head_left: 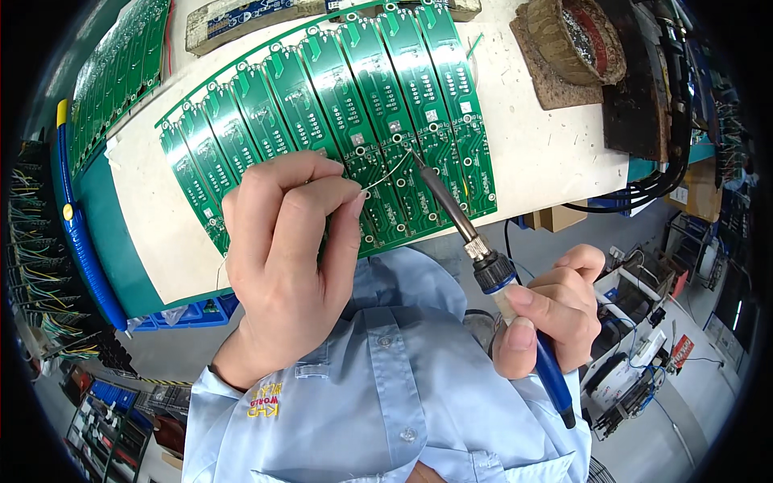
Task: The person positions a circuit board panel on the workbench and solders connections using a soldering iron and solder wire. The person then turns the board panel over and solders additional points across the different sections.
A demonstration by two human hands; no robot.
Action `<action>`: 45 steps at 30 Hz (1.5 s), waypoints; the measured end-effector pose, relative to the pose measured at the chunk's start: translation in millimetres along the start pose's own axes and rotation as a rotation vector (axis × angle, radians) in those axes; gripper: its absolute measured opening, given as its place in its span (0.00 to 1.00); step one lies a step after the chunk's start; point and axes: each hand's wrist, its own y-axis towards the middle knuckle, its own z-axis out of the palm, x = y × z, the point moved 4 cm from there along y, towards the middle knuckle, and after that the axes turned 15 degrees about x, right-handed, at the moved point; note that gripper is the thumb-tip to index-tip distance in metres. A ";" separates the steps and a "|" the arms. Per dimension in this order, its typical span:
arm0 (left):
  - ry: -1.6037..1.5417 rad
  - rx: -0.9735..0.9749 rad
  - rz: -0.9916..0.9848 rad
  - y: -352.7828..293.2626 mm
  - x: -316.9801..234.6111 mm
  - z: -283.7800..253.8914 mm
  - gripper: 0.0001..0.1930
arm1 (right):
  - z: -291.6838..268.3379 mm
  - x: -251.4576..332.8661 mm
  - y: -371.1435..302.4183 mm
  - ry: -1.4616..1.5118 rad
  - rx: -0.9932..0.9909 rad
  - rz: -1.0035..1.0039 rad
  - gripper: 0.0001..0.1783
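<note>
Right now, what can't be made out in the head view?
All in the head view:
Green board panel: partly hidden by the left hand.
Soldering iron: grip partly covered by the right hand.
Thin wire: contact with the iron's tip too small to tell.
Second green panel: cut off by top edge.

The circuit panel [345, 109] looks glossy, the iron's shaft [454, 209] smooth metal.

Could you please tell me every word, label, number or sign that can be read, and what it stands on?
Light-blue shirt: yellow and red embroidered lettering, which I won't copy out.
Green circuit boards: tiny white markings, too small to read.
Red tag on the right: marks too blurred to read.
</note>
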 end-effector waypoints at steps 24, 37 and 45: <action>-0.021 -0.024 0.035 -0.3 4.6 1.7 0.08 | 21.7 27.0 -16.7 -0.321 0.038 -0.060 0.06; 0.000 -0.084 0.113 1.7 1.8 3.6 0.09 | 24.9 19.9 -22.9 -0.333 0.023 -0.152 0.09; -0.009 -0.079 0.100 0.9 3.3 2.3 0.09 | 21.7 21.5 -21.1 -0.332 0.042 -0.124 0.09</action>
